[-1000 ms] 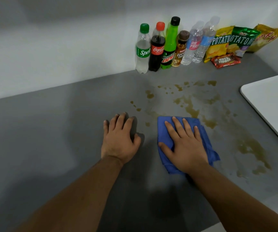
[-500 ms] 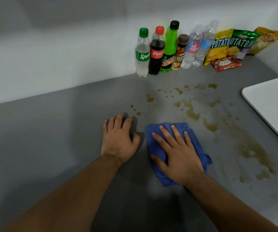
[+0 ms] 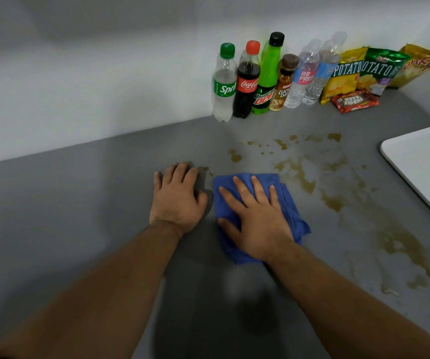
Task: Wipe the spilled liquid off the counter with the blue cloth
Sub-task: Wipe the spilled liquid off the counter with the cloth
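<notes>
Close to us, our right hand [image 3: 256,224] lies flat on the blue cloth [image 3: 290,208], fingers spread wide, pressing it down on the grey surface [image 3: 66,216]. The hand does not grip the cloth; it just rests on top. Our left hand [image 3: 177,200] is just beside the cloth, palm down on the bare surface, fingers together and holding nothing.

The cloth is bunched up and sits at the left edge of the spilled liquid [image 3: 299,174]. The brown spill spreads out to the right of the cloth and behind it, in puddles, streaks and little drops. One big wet patch lies near the right side.

A white tray [image 3: 426,161] sits on the right, partly out of view.

Far back, by the wall, bottles stand in a row: a Sprite bottle [image 3: 224,84], a Coca-Cola bottle [image 3: 247,81], a Mountain Dew bottle [image 3: 267,76], a small brown bottle [image 3: 283,84] and two water bottles [image 3: 309,73]. Next to them lean chip bags [image 3: 379,68], with a snack bar [image 3: 355,101] lying in front.
</notes>
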### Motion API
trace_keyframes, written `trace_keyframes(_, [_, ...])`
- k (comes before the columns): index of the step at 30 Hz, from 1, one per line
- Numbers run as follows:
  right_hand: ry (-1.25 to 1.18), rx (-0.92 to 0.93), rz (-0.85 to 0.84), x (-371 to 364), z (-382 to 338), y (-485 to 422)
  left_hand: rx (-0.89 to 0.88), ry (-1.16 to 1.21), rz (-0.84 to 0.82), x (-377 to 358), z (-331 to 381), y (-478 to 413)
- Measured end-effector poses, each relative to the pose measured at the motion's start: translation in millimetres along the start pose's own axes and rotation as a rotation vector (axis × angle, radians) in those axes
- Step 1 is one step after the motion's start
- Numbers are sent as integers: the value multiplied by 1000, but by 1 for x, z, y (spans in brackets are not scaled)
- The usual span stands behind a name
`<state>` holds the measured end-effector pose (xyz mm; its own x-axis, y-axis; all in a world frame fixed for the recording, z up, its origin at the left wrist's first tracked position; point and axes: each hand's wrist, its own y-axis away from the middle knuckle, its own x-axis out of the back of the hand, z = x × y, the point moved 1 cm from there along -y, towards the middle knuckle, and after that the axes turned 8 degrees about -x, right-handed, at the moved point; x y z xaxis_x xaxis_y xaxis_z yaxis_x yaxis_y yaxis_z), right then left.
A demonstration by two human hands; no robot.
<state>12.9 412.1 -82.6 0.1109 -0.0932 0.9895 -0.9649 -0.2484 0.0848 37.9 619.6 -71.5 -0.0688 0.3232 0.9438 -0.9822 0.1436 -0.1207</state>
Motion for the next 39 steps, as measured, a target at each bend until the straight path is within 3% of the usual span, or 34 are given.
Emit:
trace_keyframes(4, [-29, 108, 12, -3, 12, 25, 0, 27, 8, 0, -2, 1])
trace_keyframes(14, [-12, -100, 12, 6, 19, -8, -10, 39, 7, 0, -4, 1])
trace_keyframes(23, [-60, -6, -22, -11, -30, 61, 10, 155, 37, 7, -3, 4])
trace_keyframes(29, [-85, 58, -13, -3, -46, 12, 18, 211, 50, 9, -4, 5])
trace_keyframes(39, [-48, -113, 35, 2, -15, -56, 23, 110, -8, 9, 1, 2])
